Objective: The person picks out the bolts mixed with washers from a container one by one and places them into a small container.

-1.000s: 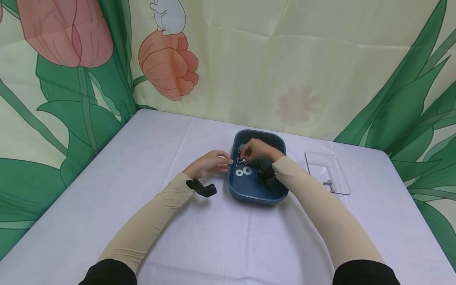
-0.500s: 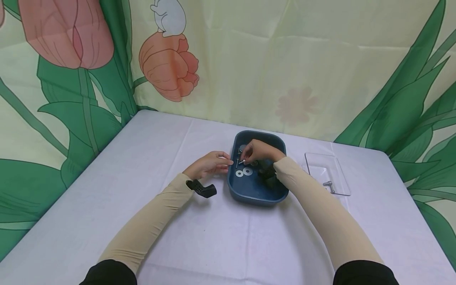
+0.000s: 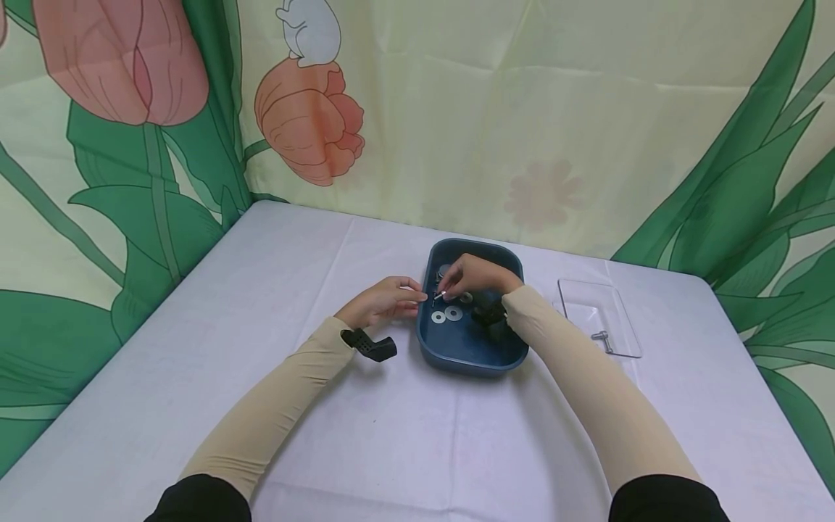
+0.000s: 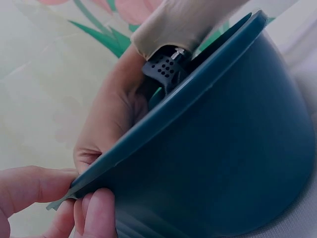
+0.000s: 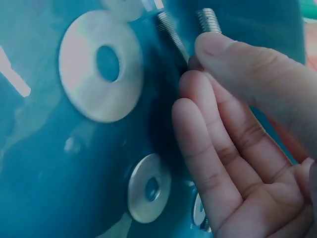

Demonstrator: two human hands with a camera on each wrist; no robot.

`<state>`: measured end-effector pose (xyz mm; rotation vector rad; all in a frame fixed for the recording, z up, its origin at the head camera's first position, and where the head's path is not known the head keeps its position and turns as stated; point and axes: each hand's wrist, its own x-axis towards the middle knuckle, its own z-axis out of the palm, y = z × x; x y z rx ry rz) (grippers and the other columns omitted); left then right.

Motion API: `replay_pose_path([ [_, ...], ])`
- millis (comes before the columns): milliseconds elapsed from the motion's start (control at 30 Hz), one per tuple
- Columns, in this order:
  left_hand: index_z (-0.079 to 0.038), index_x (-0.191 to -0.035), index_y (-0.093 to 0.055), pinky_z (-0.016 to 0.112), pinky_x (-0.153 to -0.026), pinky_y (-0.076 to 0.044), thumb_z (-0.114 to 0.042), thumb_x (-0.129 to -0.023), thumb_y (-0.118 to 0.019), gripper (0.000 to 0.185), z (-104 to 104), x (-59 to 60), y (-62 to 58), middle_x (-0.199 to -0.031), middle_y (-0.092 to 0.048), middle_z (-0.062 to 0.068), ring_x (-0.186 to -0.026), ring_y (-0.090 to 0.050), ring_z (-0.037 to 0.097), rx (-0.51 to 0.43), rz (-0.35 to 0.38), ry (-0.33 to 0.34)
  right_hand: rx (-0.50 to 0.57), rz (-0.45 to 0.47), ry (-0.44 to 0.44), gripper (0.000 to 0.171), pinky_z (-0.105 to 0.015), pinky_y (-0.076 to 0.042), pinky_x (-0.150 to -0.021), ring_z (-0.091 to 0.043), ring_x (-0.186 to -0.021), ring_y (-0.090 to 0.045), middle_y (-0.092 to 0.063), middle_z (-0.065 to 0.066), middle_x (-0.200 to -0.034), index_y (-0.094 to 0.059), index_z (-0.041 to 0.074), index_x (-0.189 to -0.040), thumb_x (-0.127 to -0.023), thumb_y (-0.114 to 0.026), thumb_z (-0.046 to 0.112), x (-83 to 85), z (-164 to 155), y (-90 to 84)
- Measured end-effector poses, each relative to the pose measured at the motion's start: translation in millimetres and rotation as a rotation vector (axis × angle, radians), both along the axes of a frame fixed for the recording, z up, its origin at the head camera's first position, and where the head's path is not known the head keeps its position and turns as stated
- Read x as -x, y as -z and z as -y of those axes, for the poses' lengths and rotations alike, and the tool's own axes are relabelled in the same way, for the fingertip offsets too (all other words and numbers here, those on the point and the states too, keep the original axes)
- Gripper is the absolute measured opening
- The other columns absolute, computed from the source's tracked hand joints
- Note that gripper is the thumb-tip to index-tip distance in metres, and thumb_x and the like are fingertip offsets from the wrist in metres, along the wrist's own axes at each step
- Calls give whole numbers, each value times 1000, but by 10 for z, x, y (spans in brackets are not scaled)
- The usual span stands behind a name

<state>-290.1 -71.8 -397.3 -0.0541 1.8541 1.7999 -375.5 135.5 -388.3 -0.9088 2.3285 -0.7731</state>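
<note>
A dark blue tray (image 3: 464, 365) sits mid-table. My left hand (image 3: 409, 298) pinches its left rim; in the left wrist view the thumb (image 4: 29, 187) and a finger grip the rim (image 4: 163, 115). My right hand (image 3: 450, 290) reaches into the tray and pinches a small threaded bolt (image 3: 438, 296) between thumb and fingers, seen close up as the bolt (image 5: 208, 20) beside a second thin threaded rod (image 5: 171, 32). Flat metal washers (image 3: 438, 317) lie on the tray floor, a large washer (image 5: 100, 67) and a smaller one (image 5: 148, 188) near my fingers.
A clear plastic tray (image 3: 596, 308) lies to the right of the blue one, with a metal bolt (image 3: 601, 338) on it. A floral curtain hangs behind the table's far edge. The white cloth covers the table around the trays.
My right hand has shifted slightly inside the tray with the bolt, uncovering a washer beside it. The left hand stays on the rim.
</note>
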Motion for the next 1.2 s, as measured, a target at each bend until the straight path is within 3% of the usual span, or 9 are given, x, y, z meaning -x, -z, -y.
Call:
replay_pose_path([
  [367,-4,-104,-53,18,-72,-56,-8,-92,-58,14,7,5,-6,-90,-59,2,-72,-58,8,23,-8,0,178,84,6,24,-31,-56,-86,-14,-81,-67,-71,-13,-99,-69,-1,-105,-83,-70,8,39,-56,-54],
  [767,-4,-104,-53,16,-69,-55,-8,-91,-59,15,12,21,18,-98,-59,6,-74,-59,7,34,-13,7,298,121,49,28,-24,-53,-80,-14,-80,-58,-67,2,-87,-65,-6,-109,-85,-68,9,58,-102,-94],
  [900,-4,-105,-53,16,-70,-55,-8,-91,-58,15,11,11,15,-100,-58,6,-74,-59,7,35,-15,8,354,177,69,29,-31,-53,-80,-14,-79,-56,-66,2,-88,-64,-7,-109,-85,-68,9,41,-117,-121],
  [1067,-4,-106,-52,17,-71,-56,-8,-91,-58,16,8,-3,0,-103,-58,8,-73,-59,7,32,-9,2,384,193,114,22,-41,-52,-84,-13,-82,-57,-66,6,-90,-67,0,-106,-85,-66,8,18,-142,-148],
  [1200,-4,-105,-53,17,-71,-56,-8,-91,-59,15,13,2,3,-106,-58,10,-73,-59,7,30,-12,0,433,203,158,18,-42,-52,-89,-16,-85,-60,-68,6,-92,-68,0,-103,-85,-65,3,6,-174,-156],
])
